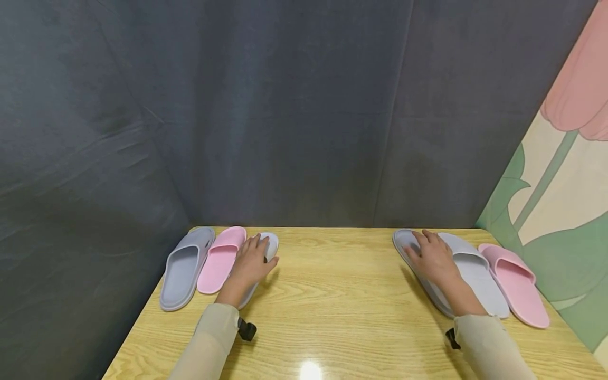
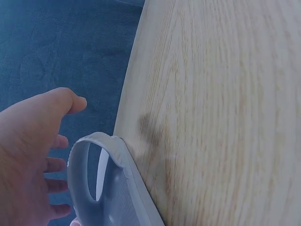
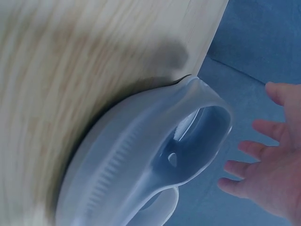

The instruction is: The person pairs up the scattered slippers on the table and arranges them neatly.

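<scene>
In the head view my left hand [image 1: 250,262] hovers with spread fingers over a pale grey slipper [image 1: 273,246], covering much of it. The left wrist view shows that slipper [image 2: 128,195] with its strap beside the fingers, which hold nothing. Over on the right, my right hand [image 1: 434,259] is held above a grey slipper [image 1: 403,238], its fingers apart and overlapping the strap area. Seen from the right wrist, the grey slipper [image 3: 120,155] lies on the table, and a visible gap separates it from the extended fingers.
Left of my left hand lie a pink slipper [image 1: 220,268] and a grey slipper [image 1: 179,278]. Right of my right hand are a whitish slipper [image 1: 485,285] and another pink slipper [image 1: 524,300]. Dark cloth [image 1: 304,116] hangs behind the wooden table [image 1: 332,295]; a floral panel [image 1: 560,211] borders the right.
</scene>
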Tool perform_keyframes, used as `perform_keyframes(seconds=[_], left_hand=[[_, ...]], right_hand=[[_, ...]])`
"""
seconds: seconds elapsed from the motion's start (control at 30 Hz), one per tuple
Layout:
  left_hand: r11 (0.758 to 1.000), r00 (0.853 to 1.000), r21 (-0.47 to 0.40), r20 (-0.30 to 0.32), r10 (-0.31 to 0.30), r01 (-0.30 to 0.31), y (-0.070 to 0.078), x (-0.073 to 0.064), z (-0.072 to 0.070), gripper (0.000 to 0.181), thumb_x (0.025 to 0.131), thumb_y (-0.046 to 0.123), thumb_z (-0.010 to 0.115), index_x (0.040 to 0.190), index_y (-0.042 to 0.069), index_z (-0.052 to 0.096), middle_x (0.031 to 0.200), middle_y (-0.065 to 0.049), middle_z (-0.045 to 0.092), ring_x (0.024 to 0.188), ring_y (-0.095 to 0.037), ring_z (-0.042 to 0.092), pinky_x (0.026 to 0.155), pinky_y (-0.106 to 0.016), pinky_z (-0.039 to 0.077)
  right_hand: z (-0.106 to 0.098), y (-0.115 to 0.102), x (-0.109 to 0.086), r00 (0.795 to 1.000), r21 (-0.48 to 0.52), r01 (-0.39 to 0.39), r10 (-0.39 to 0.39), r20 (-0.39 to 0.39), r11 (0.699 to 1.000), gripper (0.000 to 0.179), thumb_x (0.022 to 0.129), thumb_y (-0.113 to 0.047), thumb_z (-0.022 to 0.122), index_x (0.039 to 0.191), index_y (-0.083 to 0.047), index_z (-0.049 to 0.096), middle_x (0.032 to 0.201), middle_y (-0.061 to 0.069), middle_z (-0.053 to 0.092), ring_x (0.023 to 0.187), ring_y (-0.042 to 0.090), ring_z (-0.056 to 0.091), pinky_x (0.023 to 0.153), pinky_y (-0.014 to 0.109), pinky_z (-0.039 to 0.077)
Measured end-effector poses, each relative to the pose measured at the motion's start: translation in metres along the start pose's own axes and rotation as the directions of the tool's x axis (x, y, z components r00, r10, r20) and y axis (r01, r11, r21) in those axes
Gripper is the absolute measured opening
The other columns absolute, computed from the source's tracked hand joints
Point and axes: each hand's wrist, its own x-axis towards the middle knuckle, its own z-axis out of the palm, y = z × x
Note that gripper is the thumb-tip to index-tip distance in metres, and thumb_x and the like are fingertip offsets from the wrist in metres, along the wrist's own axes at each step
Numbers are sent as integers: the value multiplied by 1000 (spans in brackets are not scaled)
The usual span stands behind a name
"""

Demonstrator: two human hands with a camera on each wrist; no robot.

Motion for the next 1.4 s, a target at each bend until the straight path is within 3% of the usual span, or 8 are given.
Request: perform_keyframes(seconds=[0.43,0.8,1.03,1.4], left_hand=[[1000,1000,-7,13,-20,20,-5,-4,7,74,93,45,65,152,5,44,158,-24,35,147,-46,28,118,-62,22],[1000,1000,11,-7,-14,14,-9,3,15,73,93,45,65,151,6,45,157,-24,37,146,-45,31,118,-61,23],[999,1000,33,-19,-3,4,-12,6,17,74,93,47,63,151,5,46,156,-25,38,145,-47,31,116,-62,26],[999,999,28,-4,-39,39,-16,9,15,76,92,49,62,152,7,44,158,-24,36,147,-48,28,113,-65,27]], right_hand=[[2,14,0,999,-13,19,-20,-38,1000,55,101,-25,59,142,9,47,145,43,35,130,64,34,101,76,27],[3,21,0,997,-10,31,-32,-67,999,50,101,-22,58,139,9,50,143,42,39,128,63,37,99,76,30],[2,31,3,997,-8,25,-26,-71,1000,50,104,-24,54,140,10,49,143,41,39,128,62,37,100,75,28],[-3,39,4,995,-14,35,-36,-92,999,51,102,-23,56,139,11,49,142,41,40,125,64,38,97,76,30]])
